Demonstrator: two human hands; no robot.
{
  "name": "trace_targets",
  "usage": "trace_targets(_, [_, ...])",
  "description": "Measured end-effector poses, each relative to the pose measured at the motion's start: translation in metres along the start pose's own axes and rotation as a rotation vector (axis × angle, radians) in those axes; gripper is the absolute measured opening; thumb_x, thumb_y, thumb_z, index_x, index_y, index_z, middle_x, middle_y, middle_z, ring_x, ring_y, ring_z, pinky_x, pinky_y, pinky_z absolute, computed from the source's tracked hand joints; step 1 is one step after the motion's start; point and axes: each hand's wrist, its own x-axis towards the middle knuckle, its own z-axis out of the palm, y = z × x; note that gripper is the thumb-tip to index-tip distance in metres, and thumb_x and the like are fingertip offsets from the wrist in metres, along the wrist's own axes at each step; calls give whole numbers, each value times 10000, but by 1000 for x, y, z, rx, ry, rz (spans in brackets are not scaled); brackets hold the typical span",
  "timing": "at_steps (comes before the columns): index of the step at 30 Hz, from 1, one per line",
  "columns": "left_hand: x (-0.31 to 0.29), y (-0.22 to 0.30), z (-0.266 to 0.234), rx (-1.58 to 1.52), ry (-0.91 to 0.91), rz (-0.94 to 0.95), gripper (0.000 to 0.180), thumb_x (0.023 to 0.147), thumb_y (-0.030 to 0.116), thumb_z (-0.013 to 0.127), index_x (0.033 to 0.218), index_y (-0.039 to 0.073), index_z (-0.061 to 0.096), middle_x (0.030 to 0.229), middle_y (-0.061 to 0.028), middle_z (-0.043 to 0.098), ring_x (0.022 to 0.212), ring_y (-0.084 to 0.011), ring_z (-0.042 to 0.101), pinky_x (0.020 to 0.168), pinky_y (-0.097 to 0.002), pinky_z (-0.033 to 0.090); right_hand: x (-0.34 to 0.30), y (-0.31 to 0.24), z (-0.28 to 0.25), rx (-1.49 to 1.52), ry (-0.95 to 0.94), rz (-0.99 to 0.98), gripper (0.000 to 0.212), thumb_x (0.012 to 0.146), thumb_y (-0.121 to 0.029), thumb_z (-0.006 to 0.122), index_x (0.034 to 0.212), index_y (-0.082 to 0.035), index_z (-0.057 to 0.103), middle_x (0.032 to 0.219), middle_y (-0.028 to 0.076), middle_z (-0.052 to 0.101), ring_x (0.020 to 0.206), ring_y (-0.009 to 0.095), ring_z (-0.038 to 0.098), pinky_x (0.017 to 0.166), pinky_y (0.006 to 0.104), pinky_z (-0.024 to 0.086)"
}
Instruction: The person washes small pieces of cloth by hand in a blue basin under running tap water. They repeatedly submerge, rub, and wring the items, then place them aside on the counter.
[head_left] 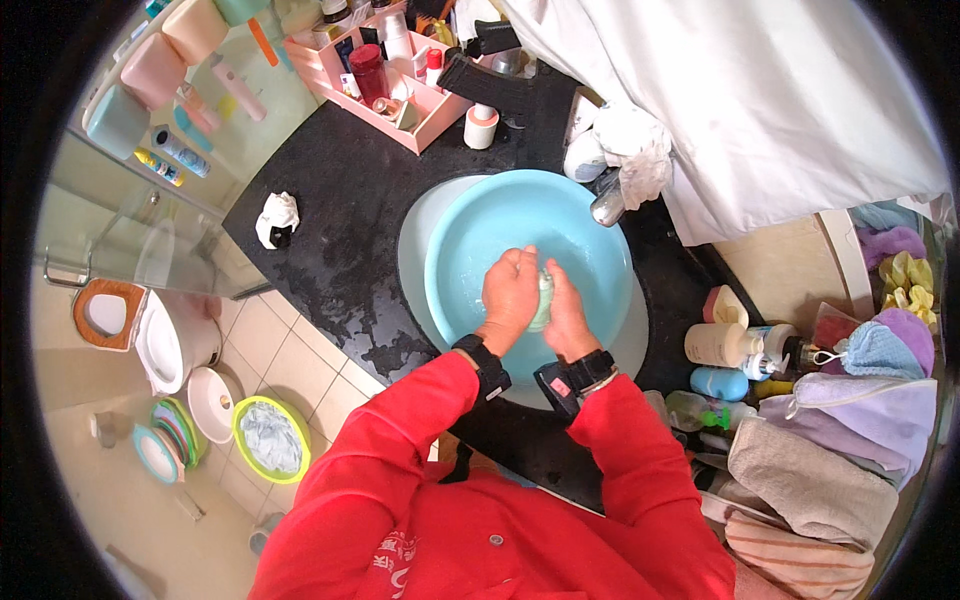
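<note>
Both of my hands are together over a light blue plastic basin (pixel 455 215) that sits in the white sink (pixel 415 235). Between my palms is a small, pale green, rounded thing (pixel 544 300); most of it is covered, and I cannot tell its kind. My left hand (pixel 508 293) curls over it from the left, fingers bent. From the right, my right hand (pixel 567 318) presses against it with the fingers closed. A dark band circles each wrist below the red sleeves. The metal faucet (pixel 607 206) reaches over the basin's upper right rim.
Around the sink runs a wet black counter (pixel 340 200). A crumpled white cloth (pixel 277 218), a white bottle (pixel 481 127) and a pink organizer (pixel 430 130) stand on it. Bottles (pixel 720 343) and folded towels (pixel 810 480) crowd the right side. A yellow-green tub (pixel 240 440) is on the floor.
</note>
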Motion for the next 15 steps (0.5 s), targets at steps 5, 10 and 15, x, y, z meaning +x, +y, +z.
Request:
trace_targets(5, [-19, 12, -5, 260, -147, 343, 283, 886, 305, 480, 782, 54, 557, 728, -161, 583, 677, -370, 549, 634, -429, 440, -13, -6, -28, 161, -292, 347, 367, 905, -419, 467, 1094, -114, 544, 1062, 61, 580, 990, 213, 568, 807, 395, 479])
trace_targets(10, [-27, 4, -7, 294, -372, 482, 385, 842, 232, 536, 1174, 41, 501, 913, -166, 595, 915, -348, 540, 794, -439, 438, -32, -6, -40, 248, -278, 465, 501, 924, -478, 369, 1275, -127, 433, 1256, 73, 487, 1138, 254, 485, 928, 492, 403])
trace_targets(15, [-21, -8, 8, 93, 61, 120, 535, 839, 340, 594, 1193, -38, 463, 959, -175, 594, 895, -257, 576, 744, -344, 477, -36, -5, -24, -49, -72, -27, 366, 920, -309, 461, 1213, -94, 495, 1157, 64, 540, 1069, 235, 524, 910, 391, 422])
